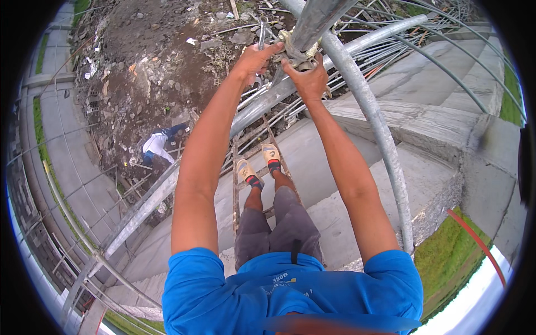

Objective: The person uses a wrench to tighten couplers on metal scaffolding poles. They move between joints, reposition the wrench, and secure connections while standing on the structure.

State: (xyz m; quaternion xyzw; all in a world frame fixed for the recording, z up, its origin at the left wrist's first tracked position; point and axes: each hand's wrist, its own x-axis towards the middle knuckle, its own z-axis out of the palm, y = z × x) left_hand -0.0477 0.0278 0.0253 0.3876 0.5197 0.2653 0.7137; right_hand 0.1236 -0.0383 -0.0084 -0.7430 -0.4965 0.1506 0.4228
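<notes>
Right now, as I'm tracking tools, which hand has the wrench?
The left hand: the wrench shows above and below its grip. The right hand is on the metal clamp, with no tool visible.

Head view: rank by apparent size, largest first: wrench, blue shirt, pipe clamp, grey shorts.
1. Blue shirt
2. Grey shorts
3. Pipe clamp and wrench: not ranked; both are partly covered and look too close to call.
</notes>
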